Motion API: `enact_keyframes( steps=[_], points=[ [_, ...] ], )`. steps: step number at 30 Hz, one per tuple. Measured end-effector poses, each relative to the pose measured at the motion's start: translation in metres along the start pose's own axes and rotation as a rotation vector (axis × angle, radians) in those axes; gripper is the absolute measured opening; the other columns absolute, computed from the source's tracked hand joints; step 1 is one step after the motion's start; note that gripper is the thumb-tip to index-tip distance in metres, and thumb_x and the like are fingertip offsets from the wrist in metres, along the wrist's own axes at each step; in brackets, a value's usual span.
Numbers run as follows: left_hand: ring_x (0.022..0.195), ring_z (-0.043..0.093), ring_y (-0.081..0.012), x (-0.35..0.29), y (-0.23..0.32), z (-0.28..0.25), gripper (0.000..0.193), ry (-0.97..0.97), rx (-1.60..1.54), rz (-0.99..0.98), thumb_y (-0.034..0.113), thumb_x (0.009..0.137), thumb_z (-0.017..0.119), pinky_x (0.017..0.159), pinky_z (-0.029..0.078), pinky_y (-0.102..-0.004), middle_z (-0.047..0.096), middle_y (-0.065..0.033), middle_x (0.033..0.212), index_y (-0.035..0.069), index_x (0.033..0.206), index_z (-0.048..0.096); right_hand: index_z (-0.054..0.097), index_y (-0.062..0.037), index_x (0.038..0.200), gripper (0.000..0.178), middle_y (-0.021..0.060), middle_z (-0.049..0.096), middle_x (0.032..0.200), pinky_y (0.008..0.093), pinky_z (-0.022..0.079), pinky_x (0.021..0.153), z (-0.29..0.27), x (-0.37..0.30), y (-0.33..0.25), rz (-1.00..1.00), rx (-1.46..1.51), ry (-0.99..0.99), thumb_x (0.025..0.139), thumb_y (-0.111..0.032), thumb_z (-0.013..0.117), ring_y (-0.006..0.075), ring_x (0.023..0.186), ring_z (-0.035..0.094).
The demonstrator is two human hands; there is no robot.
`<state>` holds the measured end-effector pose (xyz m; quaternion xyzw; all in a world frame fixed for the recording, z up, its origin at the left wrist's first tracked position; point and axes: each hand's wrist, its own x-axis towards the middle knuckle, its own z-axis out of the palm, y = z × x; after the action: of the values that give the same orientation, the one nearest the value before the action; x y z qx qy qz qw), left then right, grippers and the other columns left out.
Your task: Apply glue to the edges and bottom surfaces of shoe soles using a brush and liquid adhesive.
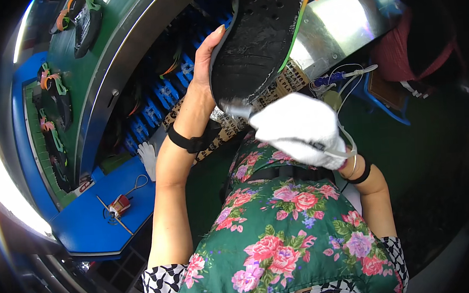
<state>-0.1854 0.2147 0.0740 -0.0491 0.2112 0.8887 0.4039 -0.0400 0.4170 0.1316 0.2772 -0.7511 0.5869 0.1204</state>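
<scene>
My bare left hand [205,59] grips the side of a black sandal sole [252,43]. That sole has small holes toward its far end, a shiny, wet-looking face, and orange and green straps at its edge. A white knit glove covers my right hand [300,126], whose fingers are closed on a flat brush [236,110]. The blurred brush tip touches the near end of the sole. Most of the brush handle is hidden by the glove. Black bands circle both of my wrists.
More sandals [54,93] with orange and green straps lie on a green conveyor belt [71,65] at left. A blue table [96,214] holds a small red object [121,204], beside a white glove [147,158]. Blue racks [152,111] stand behind; pale cords [344,91] hang at right.
</scene>
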Motion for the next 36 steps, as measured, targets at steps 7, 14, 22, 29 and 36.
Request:
enact_keyframes(
  steps=[7, 14, 22, 29, 36],
  points=[
    [0.125, 0.062, -0.0433, 0.015, -0.001, -0.017, 0.085, 0.063, 0.131, -0.031, 0.064, 0.1, 0.043, 0.103, 0.052, -0.062, 0.042, -0.0271, 0.157, 0.004, 0.16, 0.032, 0.078, -0.0008, 0.089, 0.011, 0.0146, 0.077, 0.096, 0.0354, 0.06, 0.081, 0.0, -0.004, 0.012, 0.314, 0.341, 0.139, 0.079, 0.005, 0.08, 0.025, 0.089, 0.076],
    [0.131, 0.06, -0.0333, -0.044, -0.033, -0.002, 0.067, 0.216, -0.044, -0.051, 0.049, 0.104, 0.046, 0.114, 0.046, -0.0484, 0.059, -0.019, 0.146, 0.002, 0.15, 0.049, 0.079, -0.0025, 0.099, 0.019, 0.0116, 0.078, 0.099, 0.0369, 0.059, 0.082, -0.009, 0.011, 0.027, 0.143, 0.16, 0.159, 0.08, 0.001, 0.078, 0.026, 0.091, 0.074],
    [0.121, 0.064, -0.0435, -0.063, -0.056, 0.002, 0.07, 0.095, -0.287, -0.183, 0.057, 0.101, 0.045, 0.103, 0.052, -0.0615, 0.059, -0.0223, 0.142, 0.007, 0.15, 0.05, 0.076, -0.0059, 0.108, 0.023, 0.0113, 0.076, 0.11, 0.0389, 0.059, 0.086, -0.021, 0.026, 0.032, -0.179, -0.573, 0.172, 0.085, -0.004, 0.076, 0.0276, 0.099, 0.073],
    [0.113, 0.065, -0.0496, -0.044, -0.027, -0.014, 0.08, 0.198, -0.044, -0.04, 0.063, 0.099, 0.047, 0.097, 0.054, -0.0592, 0.06, -0.0269, 0.137, 0.003, 0.153, 0.043, 0.078, -0.0077, 0.107, 0.024, 0.0098, 0.077, 0.108, 0.0382, 0.06, 0.083, 0.016, -0.01, 0.008, -0.061, -0.075, 0.192, 0.083, -0.005, 0.078, 0.0282, 0.097, 0.074],
    [0.106, 0.068, -0.0458, -0.028, -0.021, 0.001, 0.088, 0.161, 0.073, 0.013, 0.069, 0.097, 0.046, 0.09, 0.058, -0.0548, 0.062, -0.0258, 0.133, 0.0, 0.152, 0.043, 0.079, -0.0004, 0.092, 0.01, 0.013, 0.078, 0.099, 0.0353, 0.06, 0.086, 0.01, -0.011, -0.006, 0.404, 0.594, 0.246, 0.082, 0.001, 0.081, 0.0229, 0.094, 0.076]
  ],
)
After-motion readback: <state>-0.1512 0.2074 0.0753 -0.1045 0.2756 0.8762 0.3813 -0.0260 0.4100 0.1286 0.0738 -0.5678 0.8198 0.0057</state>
